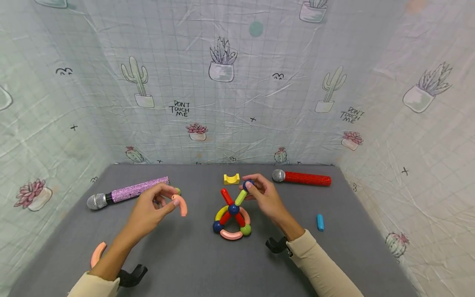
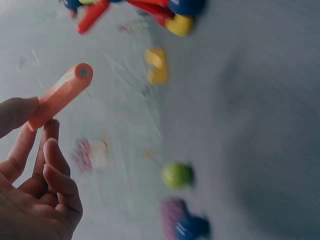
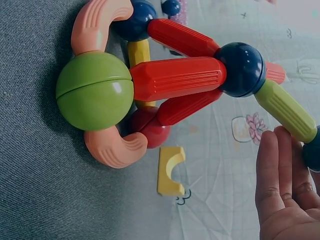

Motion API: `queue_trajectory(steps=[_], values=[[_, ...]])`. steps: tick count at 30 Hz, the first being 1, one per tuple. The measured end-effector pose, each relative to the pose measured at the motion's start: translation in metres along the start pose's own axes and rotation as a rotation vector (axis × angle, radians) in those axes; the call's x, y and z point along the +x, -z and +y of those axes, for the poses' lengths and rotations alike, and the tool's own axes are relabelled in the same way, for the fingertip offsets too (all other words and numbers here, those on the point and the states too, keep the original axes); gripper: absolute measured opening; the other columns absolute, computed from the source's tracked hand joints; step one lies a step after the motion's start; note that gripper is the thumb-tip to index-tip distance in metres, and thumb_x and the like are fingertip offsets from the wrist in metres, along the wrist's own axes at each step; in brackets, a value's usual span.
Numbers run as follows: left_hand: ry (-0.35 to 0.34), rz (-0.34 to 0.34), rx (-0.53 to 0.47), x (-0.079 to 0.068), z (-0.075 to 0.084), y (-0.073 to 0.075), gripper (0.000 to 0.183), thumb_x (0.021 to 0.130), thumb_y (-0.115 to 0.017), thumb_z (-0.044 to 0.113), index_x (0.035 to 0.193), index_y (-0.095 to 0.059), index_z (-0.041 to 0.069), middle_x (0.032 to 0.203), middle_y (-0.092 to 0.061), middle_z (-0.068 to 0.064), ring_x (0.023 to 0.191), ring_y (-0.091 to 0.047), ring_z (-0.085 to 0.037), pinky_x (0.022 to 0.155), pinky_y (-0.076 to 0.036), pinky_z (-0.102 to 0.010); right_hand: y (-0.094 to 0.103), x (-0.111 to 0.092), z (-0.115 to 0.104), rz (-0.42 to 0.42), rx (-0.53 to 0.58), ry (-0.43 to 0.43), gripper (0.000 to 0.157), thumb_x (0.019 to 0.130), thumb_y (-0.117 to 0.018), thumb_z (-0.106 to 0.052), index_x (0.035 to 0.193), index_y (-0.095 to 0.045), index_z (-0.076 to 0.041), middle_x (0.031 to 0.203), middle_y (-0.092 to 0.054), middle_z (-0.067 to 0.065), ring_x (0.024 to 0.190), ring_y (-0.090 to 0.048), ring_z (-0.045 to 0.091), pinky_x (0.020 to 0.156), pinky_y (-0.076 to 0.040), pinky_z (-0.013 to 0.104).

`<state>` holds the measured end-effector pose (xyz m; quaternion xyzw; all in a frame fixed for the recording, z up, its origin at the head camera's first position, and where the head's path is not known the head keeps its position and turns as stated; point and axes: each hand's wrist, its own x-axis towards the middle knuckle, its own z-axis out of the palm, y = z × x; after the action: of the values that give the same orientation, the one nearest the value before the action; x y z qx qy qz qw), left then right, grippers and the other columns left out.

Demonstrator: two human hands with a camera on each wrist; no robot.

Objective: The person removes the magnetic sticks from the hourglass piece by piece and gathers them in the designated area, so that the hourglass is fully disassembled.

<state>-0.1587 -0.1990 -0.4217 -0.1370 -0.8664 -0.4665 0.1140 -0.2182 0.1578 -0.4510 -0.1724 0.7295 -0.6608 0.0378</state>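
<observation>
My left hand (image 1: 146, 212) pinches a curved pink magnetic rod (image 1: 182, 205) between thumb and fingers, raised over the table; its end shows a small round inset in the left wrist view. In the middle stands a built frame of rods and balls: curved pink rods (image 3: 92, 25) and a yellow one (image 1: 221, 213) form the base ring. Red rods (image 3: 180, 77) rise to a dark blue ball (image 3: 243, 69) at the top. From it a short red rod (image 1: 226, 196) and a lime rod (image 3: 286, 111) stick up. My right hand (image 1: 265, 200) holds a blue ball (image 1: 247, 185) at the lime rod's tip.
Behind the frame lies a yellow notched block (image 1: 231, 179). A pink glitter microphone (image 1: 137, 189) is at the left, a red one (image 1: 306, 178) at the back right. A green ball (image 2: 176, 175), a blue rod (image 1: 320, 222) and another curved pink rod (image 1: 98, 253) lie apart.
</observation>
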Motion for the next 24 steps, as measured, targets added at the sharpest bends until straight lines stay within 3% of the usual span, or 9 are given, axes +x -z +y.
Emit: queue_trajectory(steps=[8,16,24], values=[[0.117,-0.048,0.091,-0.04,-0.043,0.029,0.021,0.094,-0.083,0.018,0.111,-0.073,0.01,0.096,-0.077,-0.003,0.066,-0.055,-0.01,0.056,-0.044,-0.027,0.0,0.001,0.001,0.001,0.017,-0.015,0.027,0.111,-0.058,-0.026,0.135,-0.063,-0.015,0.127,-0.074,0.022,0.112,-0.076,0.025,0.095,-0.062,0.045],[0.187,-0.121,0.309,-0.066,-0.065,0.051,0.019,0.092,-0.085,0.023,0.104,-0.074,0.014,0.091,-0.078,0.001,0.062,-0.051,-0.003,0.057,-0.042,-0.026,0.0,0.0,0.001,0.003,0.035,0.002,0.029,0.111,-0.058,-0.026,0.136,-0.062,-0.013,0.13,-0.072,0.027,0.11,-0.076,0.019,0.097,-0.06,0.056],[0.225,-0.19,0.483,-0.077,-0.079,0.061,0.014,0.091,-0.084,0.021,0.1,-0.074,0.019,0.083,-0.072,0.009,0.073,-0.057,-0.003,0.065,-0.043,-0.029,0.0,-0.004,0.006,0.03,0.089,0.001,0.042,0.102,-0.071,-0.007,0.141,-0.057,-0.003,0.129,-0.069,0.029,0.104,-0.076,0.018,0.091,-0.064,0.04]])
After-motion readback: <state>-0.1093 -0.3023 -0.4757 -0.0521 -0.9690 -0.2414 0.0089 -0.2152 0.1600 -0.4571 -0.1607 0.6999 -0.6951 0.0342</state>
